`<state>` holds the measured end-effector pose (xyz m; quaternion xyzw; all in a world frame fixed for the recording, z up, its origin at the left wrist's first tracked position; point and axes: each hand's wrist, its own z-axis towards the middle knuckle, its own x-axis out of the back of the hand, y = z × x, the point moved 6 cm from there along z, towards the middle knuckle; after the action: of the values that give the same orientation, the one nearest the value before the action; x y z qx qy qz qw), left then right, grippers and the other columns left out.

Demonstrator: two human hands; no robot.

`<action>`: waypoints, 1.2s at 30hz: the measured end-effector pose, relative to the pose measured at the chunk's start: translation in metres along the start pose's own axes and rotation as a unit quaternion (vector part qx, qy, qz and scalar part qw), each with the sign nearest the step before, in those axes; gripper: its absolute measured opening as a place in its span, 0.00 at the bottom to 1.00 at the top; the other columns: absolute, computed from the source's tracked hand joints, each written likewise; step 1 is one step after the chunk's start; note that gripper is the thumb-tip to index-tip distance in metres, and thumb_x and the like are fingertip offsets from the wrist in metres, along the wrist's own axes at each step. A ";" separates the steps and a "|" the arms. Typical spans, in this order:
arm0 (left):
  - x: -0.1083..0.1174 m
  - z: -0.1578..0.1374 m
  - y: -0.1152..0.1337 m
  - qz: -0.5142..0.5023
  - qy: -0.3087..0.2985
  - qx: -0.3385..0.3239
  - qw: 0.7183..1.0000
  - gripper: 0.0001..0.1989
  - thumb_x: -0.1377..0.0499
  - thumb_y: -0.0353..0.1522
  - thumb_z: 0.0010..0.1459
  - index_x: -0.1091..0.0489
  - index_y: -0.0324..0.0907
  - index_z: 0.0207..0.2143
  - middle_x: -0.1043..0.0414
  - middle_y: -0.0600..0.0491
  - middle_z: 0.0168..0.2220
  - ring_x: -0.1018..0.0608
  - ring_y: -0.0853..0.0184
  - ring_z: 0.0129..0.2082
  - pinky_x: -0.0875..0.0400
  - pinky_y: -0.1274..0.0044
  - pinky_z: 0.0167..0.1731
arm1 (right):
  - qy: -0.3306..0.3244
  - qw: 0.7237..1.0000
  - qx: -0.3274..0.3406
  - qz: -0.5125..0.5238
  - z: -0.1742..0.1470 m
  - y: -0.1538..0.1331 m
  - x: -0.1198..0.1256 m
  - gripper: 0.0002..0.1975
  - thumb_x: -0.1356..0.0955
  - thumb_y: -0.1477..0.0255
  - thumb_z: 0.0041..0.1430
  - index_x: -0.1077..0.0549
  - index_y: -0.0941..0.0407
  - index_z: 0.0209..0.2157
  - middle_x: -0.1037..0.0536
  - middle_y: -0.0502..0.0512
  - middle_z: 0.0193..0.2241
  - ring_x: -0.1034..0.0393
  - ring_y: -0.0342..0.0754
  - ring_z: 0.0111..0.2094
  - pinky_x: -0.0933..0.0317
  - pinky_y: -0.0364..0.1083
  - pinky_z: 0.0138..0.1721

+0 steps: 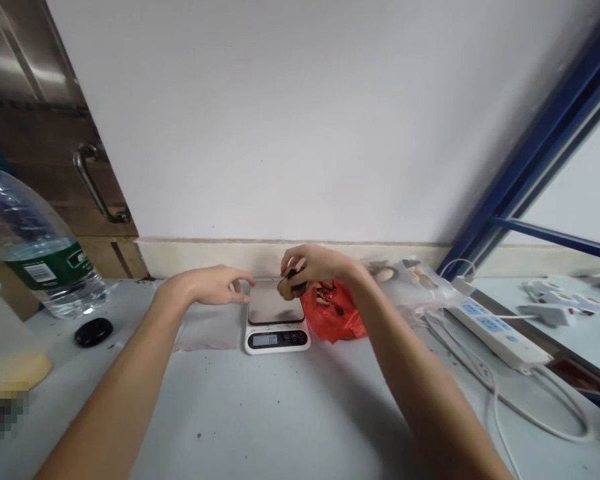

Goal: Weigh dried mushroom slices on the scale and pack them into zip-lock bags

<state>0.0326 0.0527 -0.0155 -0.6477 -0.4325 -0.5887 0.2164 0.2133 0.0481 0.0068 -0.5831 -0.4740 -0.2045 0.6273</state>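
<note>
A white digital kitchen scale (277, 341) with a flat metal plate stands on the table, and its display seems to read zero. Above the plate, my right hand (313, 263) is closed on some dried pieces, yellow-brown and dark, that look like dried mushroom (290, 285). My left hand (217, 285) is open at the scale's left edge, fingers apart and holding nothing. Just right of the scale, partly behind my right wrist, lies a red plastic bag (333, 323) with similar dark and tan pieces inside. A flat clear plastic bag (207, 331) lies left of the scale.
Clear bags with pale and dark contents (415, 283) lie at the back right. Beside them are a white power strip (500, 333) and looping cables. At left stand a large water bottle (45, 247) and a black round lid (94, 331). A wall closes off the back.
</note>
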 end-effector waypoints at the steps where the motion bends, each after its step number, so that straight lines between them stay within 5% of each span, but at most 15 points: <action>1: -0.002 0.001 -0.003 0.000 -0.009 0.005 1.000 0.24 0.44 0.44 0.58 0.29 0.48 0.55 0.19 0.49 0.45 0.19 0.61 0.41 0.28 0.76 0.39 | -0.031 0.999 -0.012 0.007 0.006 -0.004 -0.011 0.13 0.27 0.79 0.51 0.24 0.54 0.39 0.19 0.53 0.45 0.22 0.46 0.37 0.29 0.39 0.32; 5: -0.010 0.007 -0.003 0.003 -0.040 0.020 0.999 0.26 0.44 0.43 0.57 0.30 0.46 0.56 0.21 0.47 0.49 0.19 0.60 0.44 0.29 0.75 0.42 | -0.094 0.993 -0.071 -0.005 0.019 -0.012 -0.041 0.19 0.29 0.82 0.51 0.25 0.54 0.45 0.19 0.56 0.47 0.22 0.45 0.29 0.29 0.41 0.25; 11: -0.021 0.012 0.012 0.010 -0.081 0.025 0.996 0.22 0.43 0.45 0.57 0.27 0.45 0.50 0.19 0.49 0.41 0.19 0.60 0.39 0.29 0.75 0.37 | -0.086 0.994 -0.061 -0.028 0.021 -0.011 -0.042 0.25 0.27 0.79 0.49 0.26 0.50 0.51 0.20 0.55 0.50 0.21 0.46 0.31 0.30 0.40 0.26; 19: -0.014 0.016 0.013 0.025 -0.022 0.029 0.999 0.15 0.45 0.44 0.58 0.29 0.43 0.34 0.22 0.49 0.35 0.22 0.61 0.35 0.32 0.75 0.33 | -0.073 0.995 -0.018 -0.059 0.027 0.008 -0.036 0.24 0.24 0.72 0.49 0.25 0.50 0.50 0.19 0.52 0.49 0.21 0.49 0.40 0.31 0.40 0.33; 25: -0.005 0.014 0.010 0.025 0.020 0.033 0.999 0.11 0.47 0.41 0.59 0.34 0.44 0.32 0.27 0.52 0.29 0.26 0.63 0.30 0.35 0.76 0.28 | -0.060 0.997 -0.055 -0.001 0.022 0.018 -0.026 0.31 0.25 0.75 0.49 0.30 0.50 0.57 0.18 0.53 0.47 0.21 0.48 0.37 0.30 0.42 0.35; 36: -0.009 0.003 -0.014 0.032 -0.063 0.077 0.995 0.10 0.45 0.39 0.54 0.28 0.44 0.33 0.21 0.50 0.36 0.22 0.61 0.37 0.31 0.75 0.35 | -0.041 0.998 -0.043 -0.002 0.009 0.023 -0.008 0.19 0.28 0.77 0.51 0.24 0.53 0.47 0.17 0.56 0.46 0.21 0.49 0.41 0.30 0.43 0.37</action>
<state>0.0239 0.0596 -0.0283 -0.6782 -0.4687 -0.5045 0.2564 0.2248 0.0597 -0.0131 -0.6167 -0.4908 -0.2019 0.5814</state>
